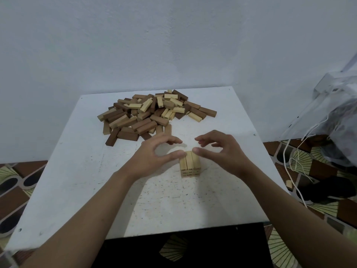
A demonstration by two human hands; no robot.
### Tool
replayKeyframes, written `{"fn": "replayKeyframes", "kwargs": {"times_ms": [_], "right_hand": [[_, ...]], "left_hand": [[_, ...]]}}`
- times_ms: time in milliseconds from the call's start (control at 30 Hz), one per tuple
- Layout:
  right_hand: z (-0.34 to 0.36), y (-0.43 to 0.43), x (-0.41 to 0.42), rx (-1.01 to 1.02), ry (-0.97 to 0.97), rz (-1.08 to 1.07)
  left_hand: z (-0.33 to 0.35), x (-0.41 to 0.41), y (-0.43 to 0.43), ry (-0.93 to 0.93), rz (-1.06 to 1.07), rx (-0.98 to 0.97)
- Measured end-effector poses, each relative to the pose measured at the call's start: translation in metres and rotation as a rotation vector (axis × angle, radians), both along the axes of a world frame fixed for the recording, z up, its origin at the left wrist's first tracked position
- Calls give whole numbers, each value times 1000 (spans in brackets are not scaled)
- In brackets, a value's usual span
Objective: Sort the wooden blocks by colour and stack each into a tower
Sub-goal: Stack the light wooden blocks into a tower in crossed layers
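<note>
Left hand [154, 157], right hand [222, 151] wide, holding nothing, thumbs at top of pale tower [190, 167]. Risk: uneven thumb nudge skews top layer, tower topples.

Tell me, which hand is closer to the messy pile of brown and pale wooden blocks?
The left hand. It hovers just in front of the pile of brown and pale wooden blocks; the right hand is further right, past the short pale wooden tower.
</note>
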State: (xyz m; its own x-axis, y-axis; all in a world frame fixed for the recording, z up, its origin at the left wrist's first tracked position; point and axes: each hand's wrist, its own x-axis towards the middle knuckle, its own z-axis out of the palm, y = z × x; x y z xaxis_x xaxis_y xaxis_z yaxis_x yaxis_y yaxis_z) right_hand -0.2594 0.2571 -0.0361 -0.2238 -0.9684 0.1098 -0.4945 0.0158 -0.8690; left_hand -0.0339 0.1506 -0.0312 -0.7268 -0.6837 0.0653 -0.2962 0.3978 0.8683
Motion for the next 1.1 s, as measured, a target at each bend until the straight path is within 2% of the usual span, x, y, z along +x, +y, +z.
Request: {"fn": "replayKeyframes", "kwargs": {"times_ms": [133,200,333,433,667,867,1000,1100], "right_hand": [[-3,-21,-2,-66,16,-145],[-8,-33,-7,-97,97,-212],[-19,-57,-19,-11,351,-208],[-21,-69,-21,52,519,-94],[-19,-88,-10,222,636,-51],[-27,-88,-1,42,551,-128],[-26,-95,-5,54,656,-127],[-25,-100,-3,90,721,-103]], "left_hand": [[0,-2,-17,34,40,-60],[-8,-2,-29,2,122,-181],[-36,7,-40,-257,296,-449],[-59,19,-38,-345,249,-560],[-65,18,-35,-369,283,-623],[-63,19,-37,-365,466,-551],[-59,19,-35,-360,289,-637],[-63,20,-39,-388,314,-645]]}}
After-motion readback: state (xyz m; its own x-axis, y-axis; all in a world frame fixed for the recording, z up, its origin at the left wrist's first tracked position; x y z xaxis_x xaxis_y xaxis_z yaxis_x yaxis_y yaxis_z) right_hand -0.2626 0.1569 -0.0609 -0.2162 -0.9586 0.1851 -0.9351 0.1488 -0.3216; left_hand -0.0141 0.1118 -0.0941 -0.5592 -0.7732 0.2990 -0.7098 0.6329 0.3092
